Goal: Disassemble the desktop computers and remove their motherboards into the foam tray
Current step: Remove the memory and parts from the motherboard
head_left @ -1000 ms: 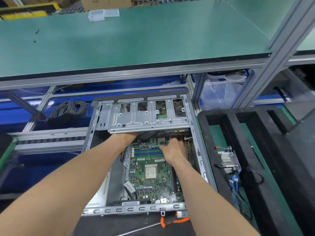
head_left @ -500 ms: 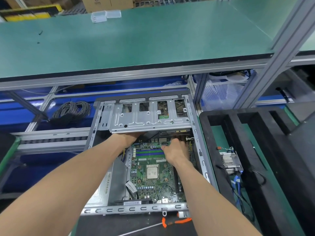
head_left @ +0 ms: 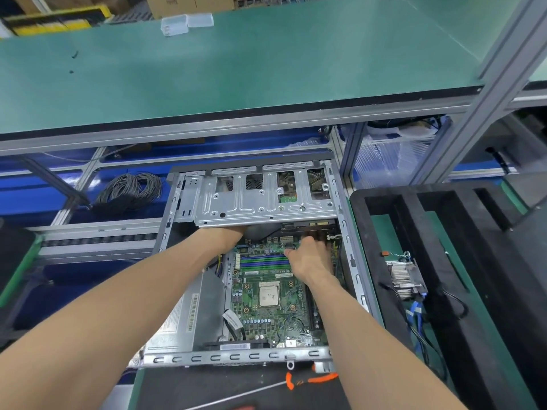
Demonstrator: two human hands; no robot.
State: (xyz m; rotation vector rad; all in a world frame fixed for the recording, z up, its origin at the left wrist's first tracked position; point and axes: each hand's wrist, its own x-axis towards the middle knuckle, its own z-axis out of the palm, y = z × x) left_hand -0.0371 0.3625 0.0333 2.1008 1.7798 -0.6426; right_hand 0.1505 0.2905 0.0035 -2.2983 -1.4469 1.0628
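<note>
Motherboard (head_left: 272, 294), green with a square silver processor at its centre, is lying flat inside an open desktop case (head_left: 352, 261) on the lower tabletop, still seated and partly tucked under a metal drive cage (head_left: 260, 199) at the far end. Right hand (head_left: 310, 258) is resting on the board's far right corner, thumb out toward the memory slots; its fingers are curling into shadow, and whether they are pinching a connector cannot be told. Left hand (head_left: 228, 235) is reaching under the cage, fingers hidden. Judging from this, cables are being freed there. Doing it well means pulling plugs by their bodies, straight out, without flexing the board. Black foam tray (head_left: 364, 232) is waiting just right of the case, a heatsink (head_left: 404, 278) lying in one slot. An orange-handled screwdriver (head_left: 310, 380) is lying near the case's front edge.
</note>
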